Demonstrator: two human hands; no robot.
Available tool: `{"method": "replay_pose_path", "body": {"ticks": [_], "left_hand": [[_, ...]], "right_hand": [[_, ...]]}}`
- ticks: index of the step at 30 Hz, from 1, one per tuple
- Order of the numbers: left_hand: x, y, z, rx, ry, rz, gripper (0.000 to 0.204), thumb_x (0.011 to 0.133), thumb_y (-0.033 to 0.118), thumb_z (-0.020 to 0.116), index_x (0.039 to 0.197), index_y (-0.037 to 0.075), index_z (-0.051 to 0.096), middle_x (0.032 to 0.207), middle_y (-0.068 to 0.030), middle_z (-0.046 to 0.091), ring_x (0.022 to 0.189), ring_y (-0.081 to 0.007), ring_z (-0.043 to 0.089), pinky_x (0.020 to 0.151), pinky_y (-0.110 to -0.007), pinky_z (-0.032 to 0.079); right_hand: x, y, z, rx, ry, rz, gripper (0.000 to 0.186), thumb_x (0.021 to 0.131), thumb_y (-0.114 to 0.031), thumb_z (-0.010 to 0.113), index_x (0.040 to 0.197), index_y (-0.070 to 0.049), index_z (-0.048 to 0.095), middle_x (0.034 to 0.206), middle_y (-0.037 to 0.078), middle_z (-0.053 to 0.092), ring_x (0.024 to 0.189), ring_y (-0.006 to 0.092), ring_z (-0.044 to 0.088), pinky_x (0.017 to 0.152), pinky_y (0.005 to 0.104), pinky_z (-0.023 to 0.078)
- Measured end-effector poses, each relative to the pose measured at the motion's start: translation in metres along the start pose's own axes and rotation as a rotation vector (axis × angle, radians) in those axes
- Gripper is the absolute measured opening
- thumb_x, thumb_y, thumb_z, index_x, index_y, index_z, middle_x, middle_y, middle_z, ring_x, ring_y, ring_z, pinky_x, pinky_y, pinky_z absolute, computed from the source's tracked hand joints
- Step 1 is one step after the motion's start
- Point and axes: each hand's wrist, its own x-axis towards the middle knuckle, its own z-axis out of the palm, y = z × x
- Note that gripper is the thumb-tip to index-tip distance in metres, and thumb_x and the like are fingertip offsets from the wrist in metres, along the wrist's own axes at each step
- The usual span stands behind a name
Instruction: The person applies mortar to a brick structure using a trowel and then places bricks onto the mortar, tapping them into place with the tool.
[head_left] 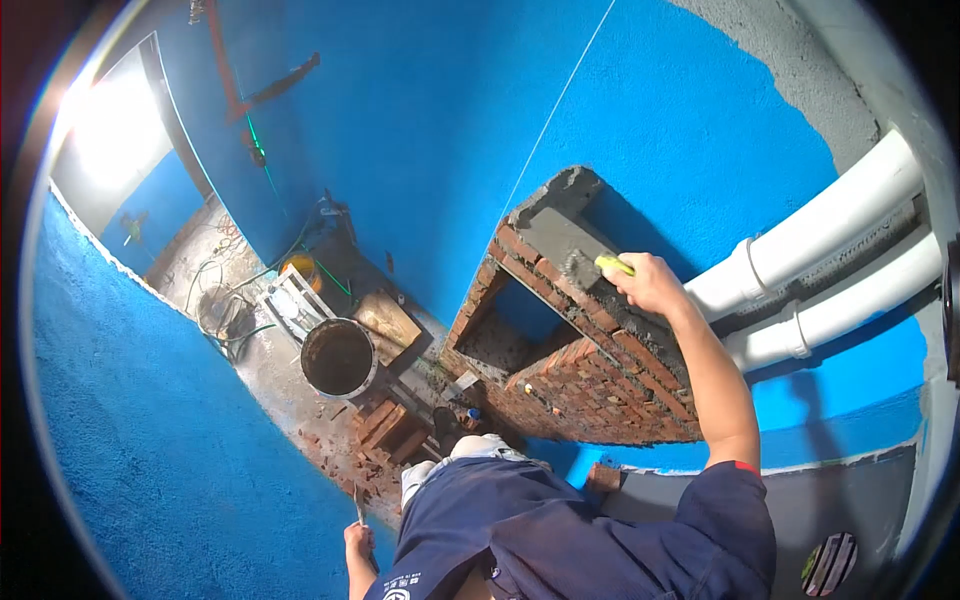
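Note:
My right hand [648, 287] is closed round the yellow handle of a plastering trowel [613, 264]. Its flat grey blade appears to lie on the wet mortar along the top of a low brick wall [600, 390], which has a square opening [520, 315] in it. Down at my left side, my left hand [359, 545] grips a narrow, pointed tool that looks like a trowel seen edge-on [360, 505]; its handle is mostly hidden. The brickwork stands against the blue wall [680, 130].
Two white pipes [830, 220] run beside my right arm. A bucket [370, 385] stands on the floor near loose bricks [385, 430] and a wooden board [388, 318]. Cables [225, 320] lie farther left. A taut string [560, 100] crosses the blue wall down to the brickwork.

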Motion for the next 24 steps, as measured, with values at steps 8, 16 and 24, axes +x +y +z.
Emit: {"method": "replay_pose_path", "body": {"ticks": [8,16,24], "left_hand": [[0.014,-0.024,-0.019,0.059,-0.004,0.056,0.011,0.083,0.000,0.049,0.088,0.001,0.059,0.060,-0.0092,0.052,0.041,-0.0191,0.047,0.036,-0.035,0.040],[0.005,-0.001,-0.017,0.116,-0.004,-0.014,0.009,0.081,0.000,0.049,0.083,0.002,0.057,0.058,-0.0088,0.051,0.040,-0.0191,0.046,0.036,-0.034,0.039],[0.005,0.003,-0.024,0.134,-0.004,-0.031,0.008,0.079,0.000,0.048,0.078,0.003,0.055,0.056,-0.0084,0.050,0.040,-0.0191,0.046,0.035,-0.034,0.038]], "right_hand": [[-0.046,0.015,0.004,0.169,0.160,0.023,0.038,0.088,-0.036,0.060,0.088,0.001,0.060,0.066,0.010,0.063,0.055,0.0173,0.062,0.055,0.0331,0.048],[-0.088,0.058,0.023,0.312,0.098,0.263,0.035,0.091,-0.036,0.058,0.093,-0.002,0.062,0.069,0.003,0.061,0.054,0.0096,0.056,0.047,0.0281,0.043],[-0.155,0.076,-0.004,0.615,0.363,0.387,0.033,0.093,-0.033,0.056,0.095,-0.001,0.060,0.070,0.004,0.059,0.053,0.0079,0.053,0.046,0.0229,0.040]]}}
